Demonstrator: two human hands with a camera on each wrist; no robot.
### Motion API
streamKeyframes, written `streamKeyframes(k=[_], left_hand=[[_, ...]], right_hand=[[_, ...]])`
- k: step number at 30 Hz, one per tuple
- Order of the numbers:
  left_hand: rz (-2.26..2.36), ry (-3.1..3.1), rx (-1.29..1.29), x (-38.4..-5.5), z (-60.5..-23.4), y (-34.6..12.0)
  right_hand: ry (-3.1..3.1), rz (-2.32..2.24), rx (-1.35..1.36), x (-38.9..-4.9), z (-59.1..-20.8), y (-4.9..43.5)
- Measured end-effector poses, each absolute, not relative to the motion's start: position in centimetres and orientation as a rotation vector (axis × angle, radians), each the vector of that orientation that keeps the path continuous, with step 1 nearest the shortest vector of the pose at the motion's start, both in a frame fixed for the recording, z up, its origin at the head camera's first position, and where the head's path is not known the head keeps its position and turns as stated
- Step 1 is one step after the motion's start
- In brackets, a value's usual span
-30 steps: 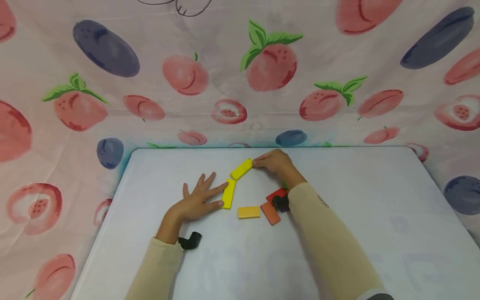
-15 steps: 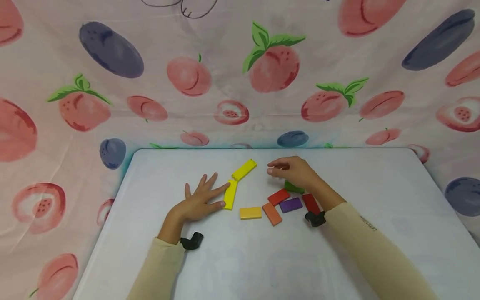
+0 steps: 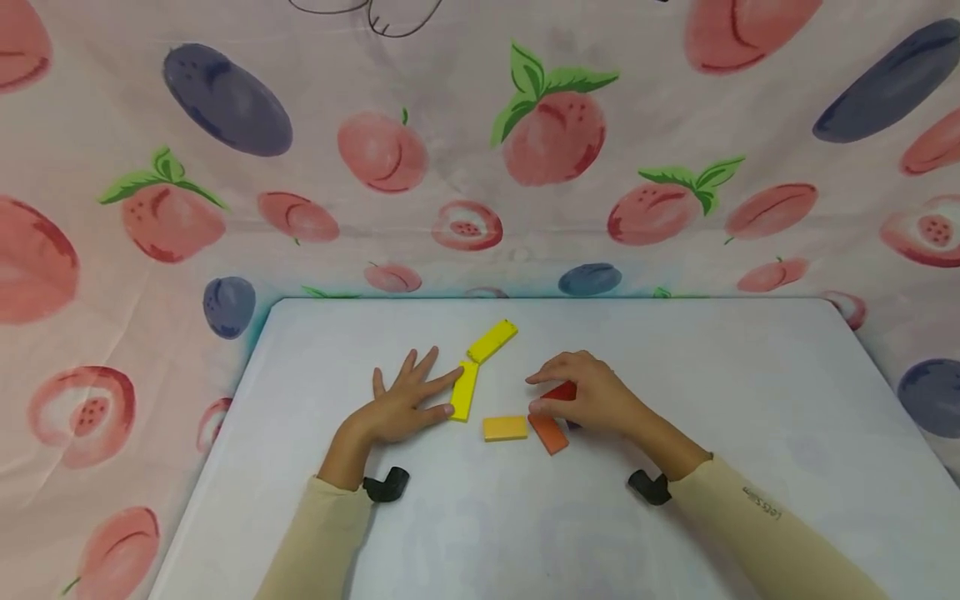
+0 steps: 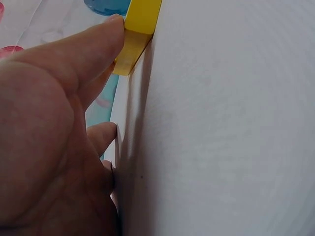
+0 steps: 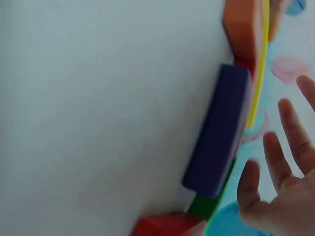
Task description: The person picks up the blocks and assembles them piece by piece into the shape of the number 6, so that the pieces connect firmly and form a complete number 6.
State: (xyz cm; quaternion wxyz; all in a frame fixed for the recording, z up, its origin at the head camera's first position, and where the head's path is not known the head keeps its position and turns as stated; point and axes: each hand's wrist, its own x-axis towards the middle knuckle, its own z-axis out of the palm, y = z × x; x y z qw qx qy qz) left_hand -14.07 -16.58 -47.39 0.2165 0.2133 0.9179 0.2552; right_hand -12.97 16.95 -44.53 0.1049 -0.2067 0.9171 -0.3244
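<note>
My left hand [image 3: 399,408] lies on the table with fingers spread. Its index fingertip and thumb touch the side of a bright yellow block [image 3: 464,392]; the left wrist view also shows fingers against this yellow block [image 4: 142,17]. A second bright yellow block [image 3: 492,341] slants away from its far end. Over a red block [image 3: 561,391] and an orange block [image 3: 549,435] hovers my right hand [image 3: 592,396], its fingers bent loosely with nothing visibly held. The right wrist view shows a purple block [image 5: 216,132], a green block [image 5: 202,206] and another red block [image 5: 170,226], apart from the fingers.
A golden-yellow block [image 3: 505,428] lies between the left hand's block and the orange one. The white table [image 3: 480,525] meets a fruit-printed cloth [image 3: 360,217] along its far edge. Dark wrist-worn cameras sit at both wrists.
My right hand has left the far yellow block, drawn back right and toward me, then come over the red and orange blocks. My left hand has kept its place.
</note>
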Motion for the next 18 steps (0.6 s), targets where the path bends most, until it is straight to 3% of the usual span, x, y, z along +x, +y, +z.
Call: streamKeyframes(k=[10,18], left_hand=[[0.684,2.556,0.575,-13.9,-47.5,-16.5],[0.688,2.544,0.598,-14.0,-47.3,-16.6]], right_hand=[[2.742,-0.393,-0.647,-10.6,-46.2,15.7],[2.706,-0.242,-0.648,-9.9,-46.5,16.3]])
